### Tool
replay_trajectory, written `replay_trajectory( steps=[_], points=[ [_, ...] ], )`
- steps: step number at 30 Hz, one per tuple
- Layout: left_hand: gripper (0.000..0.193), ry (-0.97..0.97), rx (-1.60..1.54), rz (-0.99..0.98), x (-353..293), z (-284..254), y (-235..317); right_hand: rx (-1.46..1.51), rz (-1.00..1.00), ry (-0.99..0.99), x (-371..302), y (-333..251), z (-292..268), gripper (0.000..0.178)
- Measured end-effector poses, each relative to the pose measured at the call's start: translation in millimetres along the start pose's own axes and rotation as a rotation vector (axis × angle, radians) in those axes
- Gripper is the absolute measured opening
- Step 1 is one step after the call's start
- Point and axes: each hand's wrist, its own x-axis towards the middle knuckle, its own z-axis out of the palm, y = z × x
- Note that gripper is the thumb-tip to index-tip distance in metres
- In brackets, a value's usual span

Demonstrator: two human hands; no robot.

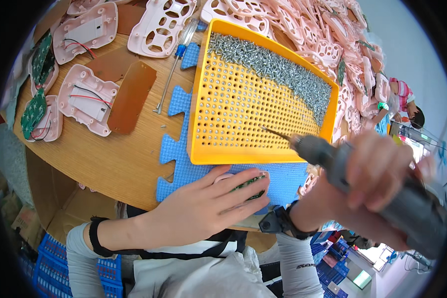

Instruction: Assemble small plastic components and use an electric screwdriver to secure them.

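My left hand (208, 201) lies over a pink plastic shell (224, 177) with a green circuit board (245, 184), its fingers bent across the part and holding it on the blue foam mat (184, 164). Most of the shell is hidden under that hand. My right hand (377, 169), smeared by motion, is closed round a dark electric screwdriver (412, 206). The thin bit points left, over the yellow tray (248, 158). Screws stand in many of the tray's holes, and loose silver screws (273, 64) are heaped along its far side.
A long screwdriver (176, 62) with a blue collar lies left of the tray. Open pink shells (87, 99) with wires, brown boards (131, 99) and green circuit boards (33, 113) cover the left. Pink frames (303, 30) pile up behind the tray. Another person (406, 102) is far right.
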Motion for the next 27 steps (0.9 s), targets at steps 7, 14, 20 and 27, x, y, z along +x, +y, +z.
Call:
replay_trajectory(
  steps=[7,14,20,27],
  points=[
    [0.046,0.208,-0.105,-0.213,-10.2,-0.1,-3.1,0.252,-0.136,0.260,-42.6,-31.1,21.0,0.025],
    [0.045,0.133,-0.045,-0.236,-10.4,-8.5,0.5,0.383,0.025,-0.188,-47.7,-20.0,29.8,0.024],
    [0.042,0.143,-0.067,-0.252,-11.2,-5.4,1.6,0.421,0.030,-0.298,-57.9,-5.1,24.1,0.006],
    [0.040,0.169,-0.116,-0.258,-10.5,-3.1,-0.1,0.418,0.033,-0.325,-57.1,-4.8,23.7,0.007]
  ],
)
